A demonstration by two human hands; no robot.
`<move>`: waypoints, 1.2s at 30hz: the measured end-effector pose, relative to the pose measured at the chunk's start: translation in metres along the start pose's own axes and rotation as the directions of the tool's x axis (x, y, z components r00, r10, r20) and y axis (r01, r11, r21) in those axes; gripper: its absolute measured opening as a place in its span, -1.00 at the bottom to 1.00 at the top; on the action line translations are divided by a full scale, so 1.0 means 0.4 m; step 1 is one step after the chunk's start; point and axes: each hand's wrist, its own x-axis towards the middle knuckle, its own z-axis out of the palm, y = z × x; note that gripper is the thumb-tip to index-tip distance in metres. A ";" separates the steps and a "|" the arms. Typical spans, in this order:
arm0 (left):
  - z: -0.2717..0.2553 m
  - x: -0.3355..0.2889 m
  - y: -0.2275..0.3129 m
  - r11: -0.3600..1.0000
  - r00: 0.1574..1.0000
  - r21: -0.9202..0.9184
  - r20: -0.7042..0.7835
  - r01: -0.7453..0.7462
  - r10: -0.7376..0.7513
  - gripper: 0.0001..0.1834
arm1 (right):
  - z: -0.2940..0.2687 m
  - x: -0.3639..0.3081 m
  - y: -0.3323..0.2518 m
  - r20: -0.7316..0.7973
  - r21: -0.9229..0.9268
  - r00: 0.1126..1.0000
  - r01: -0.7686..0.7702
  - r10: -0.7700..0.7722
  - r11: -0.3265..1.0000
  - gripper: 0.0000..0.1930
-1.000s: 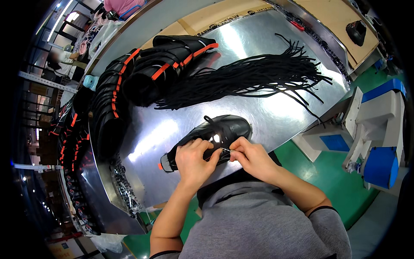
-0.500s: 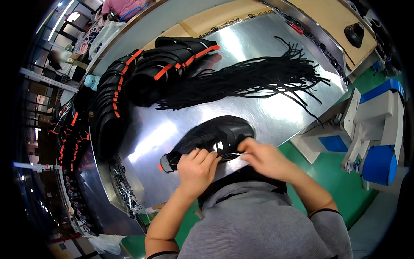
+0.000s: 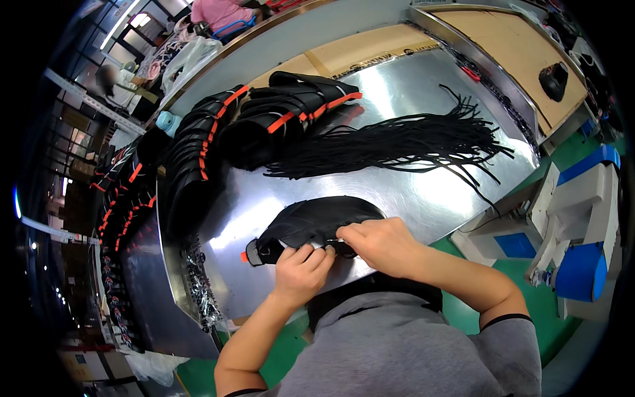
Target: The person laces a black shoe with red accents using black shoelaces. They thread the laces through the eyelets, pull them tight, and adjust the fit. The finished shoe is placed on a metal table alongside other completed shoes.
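Black shoe [image 3: 317,217] on metal desk [image 3: 423,198]; left hand [image 3: 301,272] clamped on its edge, right hand [image 3: 380,243] pinching thin shiny piece [image 3: 336,240]; slack left grip could let shoe slide.

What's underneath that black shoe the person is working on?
Shiny metal tabletop shows around the shoe. The patch directly beneath is covered, so I cannot tell whether anything lies there. The left hand and right hand hide part of the shoe's near side.
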 end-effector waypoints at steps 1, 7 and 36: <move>0.004 -0.001 0.001 1.000 1.000 -0.001 -0.019 -0.008 0.008 -0.83 | 0.003 0.002 -0.010 0.017 -0.052 1.000 0.007 -0.007 0.999 -0.85; 0.024 0.000 0.002 0.999 0.997 -0.021 -0.062 -0.037 0.035 -0.81 | 0.048 -0.009 -0.015 0.125 -0.133 0.982 -0.126 0.142 0.983 -0.85; 0.005 0.053 -0.009 0.332 0.641 -0.560 0.555 0.759 -0.530 -0.58 | -0.037 -0.083 0.005 0.300 0.799 0.814 -0.499 0.498 0.335 -0.83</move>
